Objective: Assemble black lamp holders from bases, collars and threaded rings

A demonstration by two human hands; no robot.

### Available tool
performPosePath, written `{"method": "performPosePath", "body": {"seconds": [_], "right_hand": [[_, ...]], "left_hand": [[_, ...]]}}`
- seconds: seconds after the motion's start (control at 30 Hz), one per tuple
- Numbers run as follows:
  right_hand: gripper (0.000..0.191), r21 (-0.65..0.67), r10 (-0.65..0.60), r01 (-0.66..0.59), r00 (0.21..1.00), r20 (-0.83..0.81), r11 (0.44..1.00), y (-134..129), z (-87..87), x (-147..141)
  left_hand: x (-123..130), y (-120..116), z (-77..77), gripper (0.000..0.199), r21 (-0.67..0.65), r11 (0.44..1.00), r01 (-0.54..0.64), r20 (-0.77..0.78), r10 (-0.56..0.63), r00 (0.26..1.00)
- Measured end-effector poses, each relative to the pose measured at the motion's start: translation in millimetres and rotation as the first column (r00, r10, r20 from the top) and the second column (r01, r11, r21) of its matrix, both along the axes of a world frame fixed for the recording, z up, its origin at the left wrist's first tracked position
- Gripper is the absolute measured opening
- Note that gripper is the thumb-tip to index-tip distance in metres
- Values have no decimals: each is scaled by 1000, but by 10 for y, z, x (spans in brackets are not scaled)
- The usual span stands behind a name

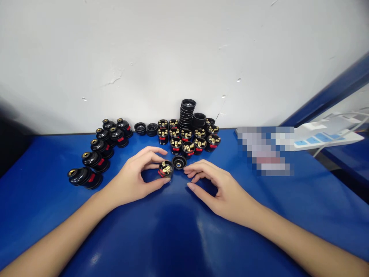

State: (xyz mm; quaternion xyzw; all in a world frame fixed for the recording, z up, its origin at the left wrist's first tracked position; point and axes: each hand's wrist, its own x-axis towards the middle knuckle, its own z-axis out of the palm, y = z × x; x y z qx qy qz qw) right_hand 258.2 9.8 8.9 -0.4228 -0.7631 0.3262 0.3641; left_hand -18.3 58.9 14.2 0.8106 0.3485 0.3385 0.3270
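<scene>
left forearm (65, 227): extended inward from lower left | left hand (131, 180): turned inward, index finger arched and raised, thumb stretched below | right forearm (296, 238): extended inward from lower right | right hand (223, 189): fingers loosely curled, thumb held apart beneath | both hands bared, kept separated

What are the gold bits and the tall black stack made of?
The gold bits look like shiny metal, maybe brass, from their yellow gleam. The tall black stack looks like hard, glossy plastic, judging by its light-catching rims, though painted metal is possible.
</scene>
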Motion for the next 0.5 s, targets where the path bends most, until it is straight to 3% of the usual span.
{"method": "performPosePath", "body": {"seconds": [0.27, 0.33, 0.43, 0.5], "right_hand": [[20, -25, -44, 43, 996, -73, 999, -7, -48, -10], [18, -2, -66, 66, 993, -96, 998, -6, -52, -15], [15, 42, -99, 104, 989, -106, 994, 3, -51, -15], [13, 56, -110, 116, 988, -104, 992, 12, -52, -10]], "left_hand": [[-132, 111, -30, 40, 143, 989, -23, -121, 40, 992], [-155, 123, -4, 31, 171, 985, -21, -165, 49, 985], [-161, 158, 48, 24, 249, 963, -104, -230, 163, 959], [-151, 209, 79, 26, 350, 918, -187, -282, 294, 913]]}}
